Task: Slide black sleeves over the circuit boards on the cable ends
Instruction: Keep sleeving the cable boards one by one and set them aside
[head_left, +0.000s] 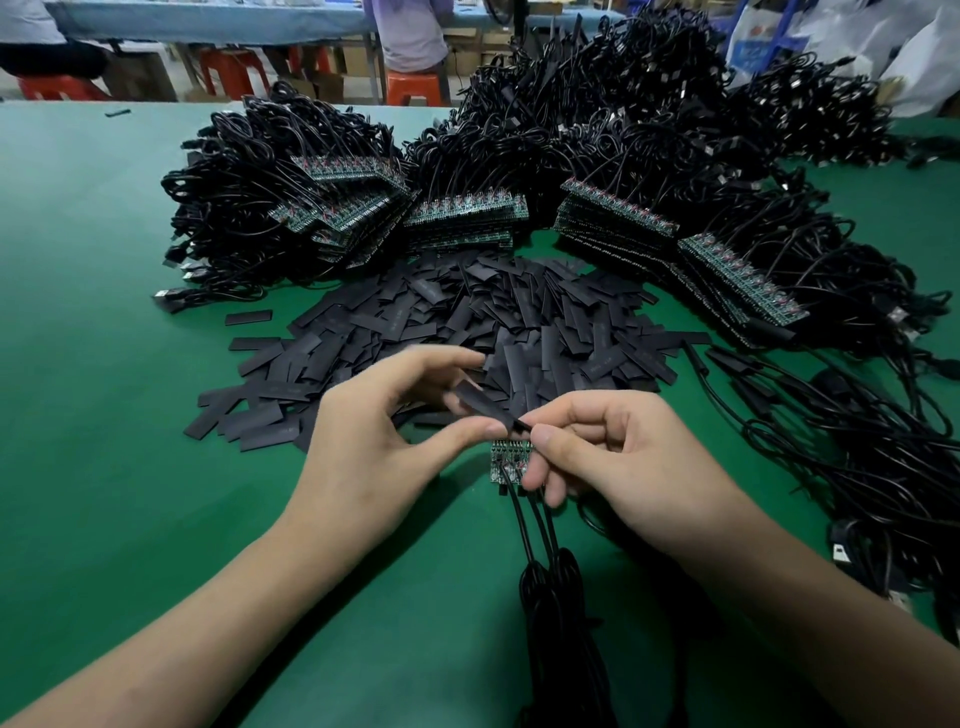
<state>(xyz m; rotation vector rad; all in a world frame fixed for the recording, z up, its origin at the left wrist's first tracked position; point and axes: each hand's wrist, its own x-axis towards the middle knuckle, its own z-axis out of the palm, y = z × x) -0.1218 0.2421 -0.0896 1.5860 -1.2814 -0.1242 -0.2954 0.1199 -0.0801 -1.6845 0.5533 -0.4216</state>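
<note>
The fingers (447, 358) of the left hand (384, 415) are curled round a single black sleeve (480, 402). The thumb presses on its near end and the index finger arches above its far end, so the sleeve is pinched and held tilted just above the table (104, 338). The tip of the right thumb meets that same near end, almost touching the left thumb. The other fingers (540, 470) of the right hand (623, 457) are curled and grip a small green circuit board (505, 460), which sits directly below the sleeve and just beside its lower end, not yet inside it. Thin black cables (537, 525) run from the board's near edge toward the viewer and end in a dark coil (550, 603) lying on the table between the forearms. Just beyond the hands spreads a loose pile of sleeves (467, 317), flat black strips lying at all angles. Behind it, in an arc, stand stacks of boards (467, 215) with their cables heaped behind them in a large black tangle (623, 104). More loose cables (857, 441) trail along the right side of the table. Past the far edge of the table are red stools (415, 85) and a seated person (410, 31).
</note>
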